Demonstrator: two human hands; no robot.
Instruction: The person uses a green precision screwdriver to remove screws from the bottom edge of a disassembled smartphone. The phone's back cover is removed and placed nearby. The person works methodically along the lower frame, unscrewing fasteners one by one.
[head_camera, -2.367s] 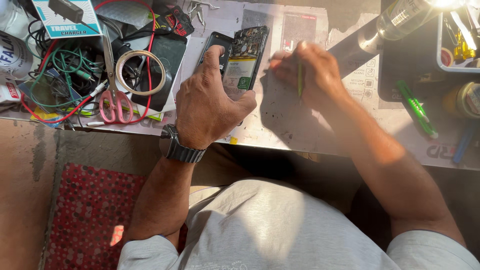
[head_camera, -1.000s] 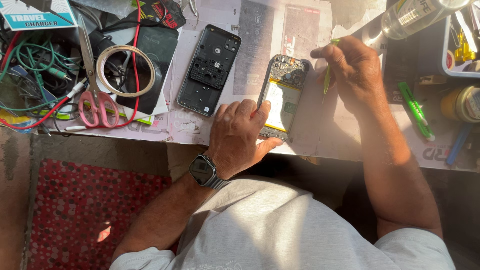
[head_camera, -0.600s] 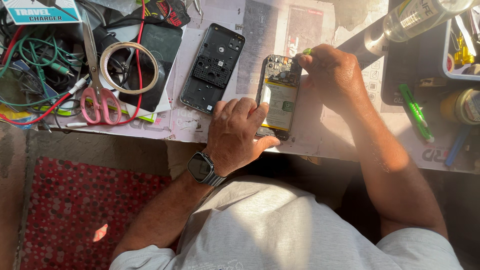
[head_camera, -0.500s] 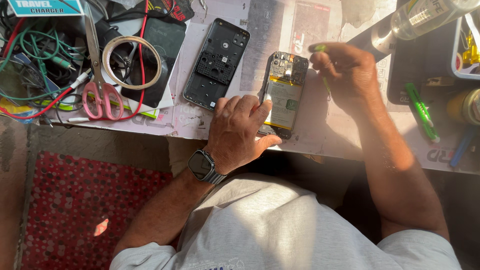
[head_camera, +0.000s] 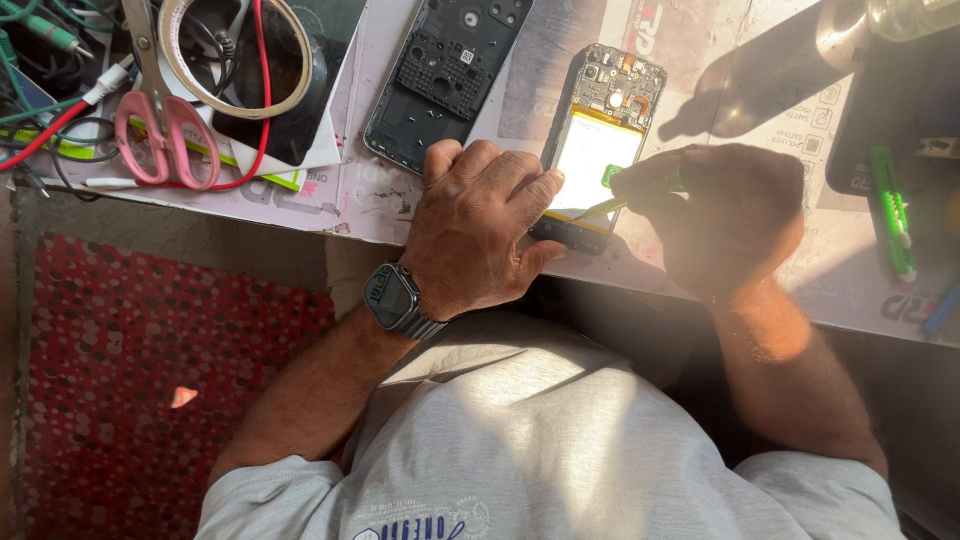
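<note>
Right hand (head_camera: 725, 215) dropped lower over cluttered worktable (head_camera: 700, 60).

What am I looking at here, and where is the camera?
The camera sits on a person's head and looks straight down, so you see their own arms and grey shirt from above. There is no machine, just two bare hands at a cluttered workbench. The left hand, with a dark wristwatch, steadies an opened phone whose circuit board and battery are exposed. The right hand holds a thin green-handled tool with its tip at the phone's lower part. Beside it lies the phone's removed black back frame. Further left are pink-handled scissors, a roll of tape and tangled wires. A red patterned mat lies below.
</note>
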